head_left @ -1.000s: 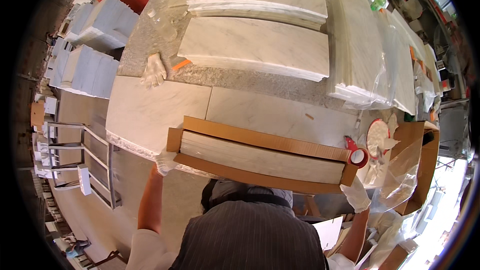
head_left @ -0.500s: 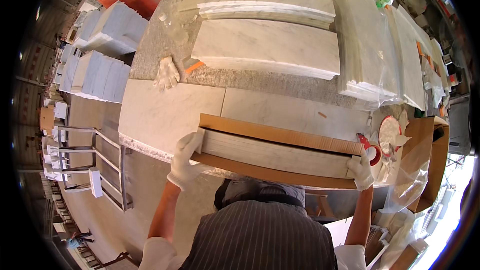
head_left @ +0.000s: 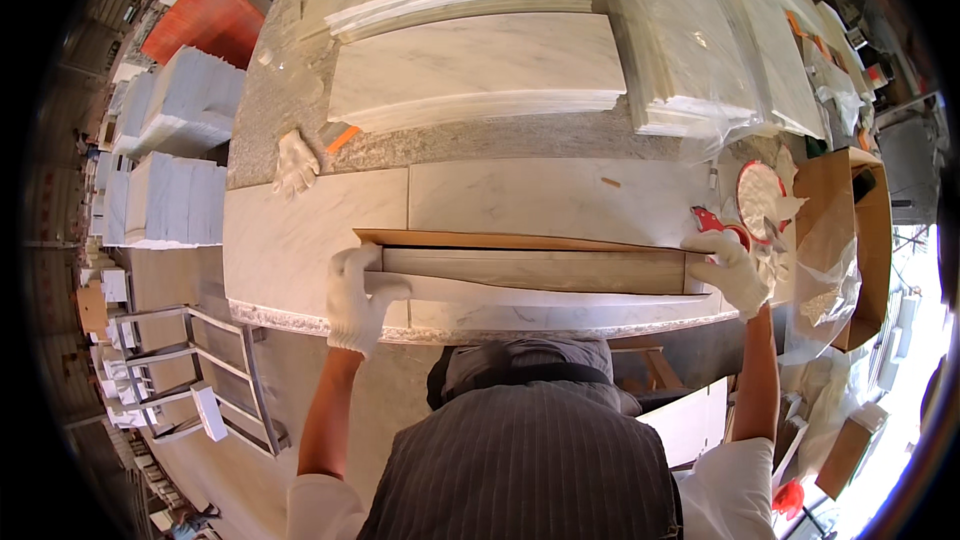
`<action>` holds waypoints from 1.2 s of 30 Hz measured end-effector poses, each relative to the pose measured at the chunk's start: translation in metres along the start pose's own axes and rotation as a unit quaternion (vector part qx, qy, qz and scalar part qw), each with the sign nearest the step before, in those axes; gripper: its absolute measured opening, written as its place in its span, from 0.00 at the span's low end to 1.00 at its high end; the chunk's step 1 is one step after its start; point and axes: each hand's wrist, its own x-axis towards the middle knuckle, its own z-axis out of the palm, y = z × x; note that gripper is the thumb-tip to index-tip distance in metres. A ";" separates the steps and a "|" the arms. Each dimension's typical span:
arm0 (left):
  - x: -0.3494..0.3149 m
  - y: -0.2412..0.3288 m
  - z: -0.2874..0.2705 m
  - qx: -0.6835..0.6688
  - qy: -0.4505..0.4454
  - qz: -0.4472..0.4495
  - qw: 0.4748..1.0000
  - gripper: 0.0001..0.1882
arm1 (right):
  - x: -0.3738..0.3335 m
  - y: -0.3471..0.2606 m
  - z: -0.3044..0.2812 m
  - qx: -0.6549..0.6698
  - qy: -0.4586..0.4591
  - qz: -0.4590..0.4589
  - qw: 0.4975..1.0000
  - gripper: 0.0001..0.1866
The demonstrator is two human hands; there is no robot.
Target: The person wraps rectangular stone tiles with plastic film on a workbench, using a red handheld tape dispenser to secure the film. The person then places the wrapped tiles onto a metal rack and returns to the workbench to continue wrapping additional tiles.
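A long, narrow cardboard box (head_left: 560,283) lies crosswise before me over the marble slabs, its top open and its near side white. Inside it, grey-white stone strips (head_left: 600,266) show below the raised brown far flap (head_left: 470,238). White knit gloves cover both hands. My left hand (head_left: 356,302) grips the box's left end, with the thumb along the near side. Around the right end my right hand (head_left: 732,272) is closed, its fingers over the end. Whether the box's underside fully rests on the slabs I cannot tell.
Flat marble slabs (head_left: 290,230) cover the table's near part. Stacked slabs (head_left: 480,60) stand farther back. To the right are a red tape dispenser (head_left: 706,220), a bowl of white paste (head_left: 762,195) and an open carton (head_left: 830,200). A loose glove (head_left: 296,165) lies left; a metal rack (head_left: 195,370) stands on the floor.
Both hands have carried the box away from my body, farther over the slabs. It has tipped, so its white near side shows where the brown near flap showed before.
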 end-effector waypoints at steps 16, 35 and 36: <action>0.002 -0.006 0.000 0.107 0.018 0.251 0.962 0.31 | 0.009 -0.062 0.080 -0.476 -0.006 -0.226 0.850 0.51; 0.043 0.056 0.014 0.117 -0.201 0.266 0.936 0.45 | 0.035 -0.069 0.111 -0.404 -0.005 -0.207 0.891 0.37; 0.045 0.057 0.014 0.118 -0.217 0.258 0.934 0.47 | 0.025 -0.061 0.088 -0.426 0.003 -0.188 0.885 0.39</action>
